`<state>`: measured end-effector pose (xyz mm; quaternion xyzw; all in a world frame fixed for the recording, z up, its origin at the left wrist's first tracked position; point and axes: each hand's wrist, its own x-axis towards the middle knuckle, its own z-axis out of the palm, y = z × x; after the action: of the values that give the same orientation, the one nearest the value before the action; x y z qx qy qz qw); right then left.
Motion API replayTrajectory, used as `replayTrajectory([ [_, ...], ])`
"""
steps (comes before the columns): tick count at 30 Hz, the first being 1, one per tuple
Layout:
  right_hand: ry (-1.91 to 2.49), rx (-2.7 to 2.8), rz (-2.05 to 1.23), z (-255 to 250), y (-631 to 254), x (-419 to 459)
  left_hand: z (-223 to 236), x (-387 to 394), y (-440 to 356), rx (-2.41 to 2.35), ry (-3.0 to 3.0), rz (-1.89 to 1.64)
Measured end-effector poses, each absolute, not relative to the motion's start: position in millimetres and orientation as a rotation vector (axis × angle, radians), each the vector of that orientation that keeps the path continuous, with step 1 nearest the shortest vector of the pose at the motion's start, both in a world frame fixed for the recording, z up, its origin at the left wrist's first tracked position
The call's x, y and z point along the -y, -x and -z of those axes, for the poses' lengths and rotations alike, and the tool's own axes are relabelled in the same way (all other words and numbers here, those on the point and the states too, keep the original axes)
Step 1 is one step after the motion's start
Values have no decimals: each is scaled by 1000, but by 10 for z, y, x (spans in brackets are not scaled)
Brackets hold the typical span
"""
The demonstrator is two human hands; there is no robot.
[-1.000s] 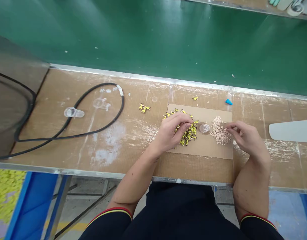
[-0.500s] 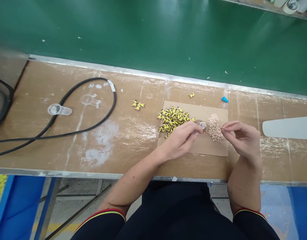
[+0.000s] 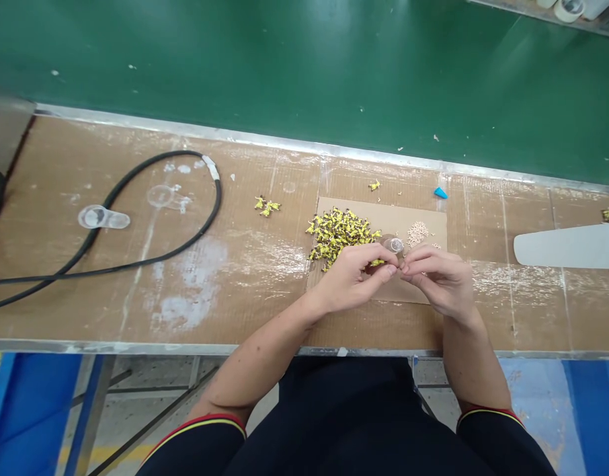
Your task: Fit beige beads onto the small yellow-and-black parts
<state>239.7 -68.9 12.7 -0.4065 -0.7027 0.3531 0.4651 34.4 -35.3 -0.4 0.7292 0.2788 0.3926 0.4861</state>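
My left hand (image 3: 351, 274) grips a small clear glass vial (image 3: 393, 246) by its lower part, just above the right edge of a heap of small yellow-and-black pieces (image 3: 338, 238). My right hand (image 3: 438, 279) is closed, its fingertips meeting the left fingertips beside the vial. Anything held there is too small to see. A pile of tiny beige beads (image 3: 417, 233) lies just beyond my right hand, which hides part of it. Both heaps rest on a cardboard sheet (image 3: 383, 217).
A black cable (image 3: 150, 261) loops over the scarred workbench (image 3: 244, 264) at left, beside a clear plastic piece (image 3: 103, 217). A blue wedge (image 3: 440, 192), loose yellow pieces (image 3: 267, 206) and a pale blade-shaped panel (image 3: 569, 246) lie about. A green belt (image 3: 284, 66) runs behind.
My right hand has moved left from the beads to my left fingertips beside the vial. The left hand still holds the vial. The whole scene sits slightly further left in view.
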Motion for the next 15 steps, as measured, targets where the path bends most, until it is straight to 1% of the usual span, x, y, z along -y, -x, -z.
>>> replayTrajectory([
  [6,1054,1607,-849,-131,-2411,709,-6,377,-358,-686,-1745,-945],
  [9,975,1615,-888,-130,-2410,709,-22,397,-373,-669,-1713,-930],
  [12,905,1630,-890,-126,-2404,700,-39,405,-379,-656,-1692,-972],
  [15,932,1624,-866,-129,-2403,699,-39,404,-375,-672,-1685,-1030],
])
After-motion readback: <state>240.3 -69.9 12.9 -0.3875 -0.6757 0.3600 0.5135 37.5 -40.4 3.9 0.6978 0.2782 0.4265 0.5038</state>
